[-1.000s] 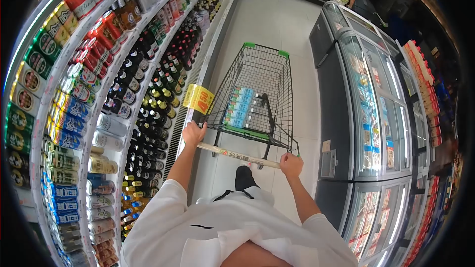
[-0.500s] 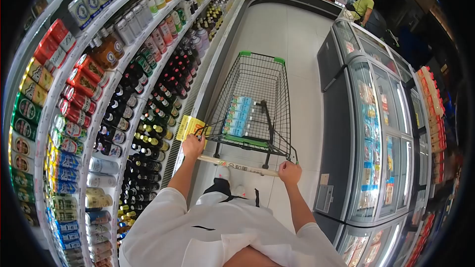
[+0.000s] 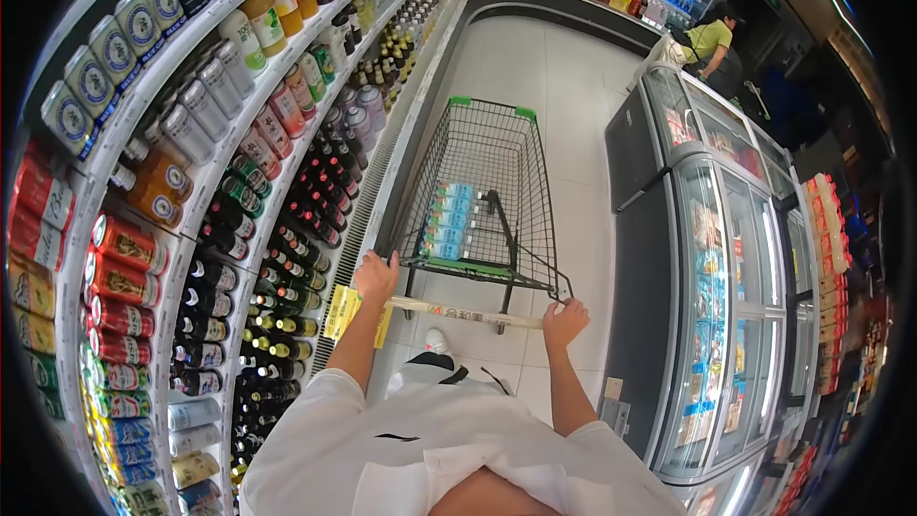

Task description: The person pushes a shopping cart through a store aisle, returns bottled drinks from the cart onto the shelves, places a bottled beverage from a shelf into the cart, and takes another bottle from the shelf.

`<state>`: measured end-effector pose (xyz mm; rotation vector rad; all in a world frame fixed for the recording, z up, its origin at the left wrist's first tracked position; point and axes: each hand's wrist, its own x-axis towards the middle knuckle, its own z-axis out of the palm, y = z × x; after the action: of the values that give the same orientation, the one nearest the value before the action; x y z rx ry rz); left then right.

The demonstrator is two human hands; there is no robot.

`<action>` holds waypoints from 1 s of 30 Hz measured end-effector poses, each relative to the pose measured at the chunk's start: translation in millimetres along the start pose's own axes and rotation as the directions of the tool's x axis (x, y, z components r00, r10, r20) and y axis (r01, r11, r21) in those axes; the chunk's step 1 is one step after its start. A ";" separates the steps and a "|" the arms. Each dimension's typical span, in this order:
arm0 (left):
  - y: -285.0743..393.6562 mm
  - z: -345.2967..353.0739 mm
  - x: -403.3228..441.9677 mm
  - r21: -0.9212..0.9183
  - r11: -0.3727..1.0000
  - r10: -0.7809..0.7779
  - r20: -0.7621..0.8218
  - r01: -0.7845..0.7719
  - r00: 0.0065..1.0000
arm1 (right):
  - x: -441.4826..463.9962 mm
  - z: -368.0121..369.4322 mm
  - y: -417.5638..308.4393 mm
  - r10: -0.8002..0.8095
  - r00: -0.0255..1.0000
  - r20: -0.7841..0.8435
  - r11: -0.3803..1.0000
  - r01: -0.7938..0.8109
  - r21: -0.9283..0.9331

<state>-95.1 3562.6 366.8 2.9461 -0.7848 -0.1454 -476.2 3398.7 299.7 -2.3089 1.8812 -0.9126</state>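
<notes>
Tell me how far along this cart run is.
Already done: blue-labelled bottles are in the shopping cart. In hand: the left hand and right hand grip the ends of the handle. Left: seemingly the stretch of aisle floor ahead, up to where the drink shelves curve; whether more items are due, I cannot tell.

Left hand (image 3: 376,277), right hand (image 3: 565,323) forward, apart
</notes>
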 end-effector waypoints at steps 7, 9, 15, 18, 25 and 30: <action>35.7 -17.8 116.6 -0.191 0.982 -0.032 -0.106 0.011 0.994 | 82.0 68.7 -21.7 0.198 0.977 0.077 0.965 -0.208 0.160; 35.6 7.5 135.4 -0.114 0.992 0.024 -0.239 -0.053 0.971 | 99.3 99.0 -29.7 0.338 0.920 0.200 0.910 -0.374 0.181; 75.2 -2.5 219.4 0.015 1.000 -0.020 -0.145 0.023 0.989 | 190.1 161.7 -66.7 0.421 0.769 0.482 0.884 -0.467 -0.026; 91.3 2.5 266.7 0.055 0.998 0.029 -0.178 -0.020 0.984 | 239.2 176.9 -96.4 0.480 0.678 0.556 0.866 -0.468 -0.176; 146.5 10.9 369.5 0.076 0.997 0.008 -0.107 0.001 0.994 | 334.2 250.7 -116.4 0.432 0.733 0.526 0.888 -0.446 -0.109; 189.7 17.3 445.8 0.089 0.995 -0.038 -0.052 0.042 0.998 | 411.3 309.0 -126.1 0.412 0.755 0.510 0.899 -0.428 -0.093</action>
<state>194.8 3174.9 339.9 3.0382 -0.7449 -0.0393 -184.5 2958.1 262.9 -1.7336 1.9699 -0.2210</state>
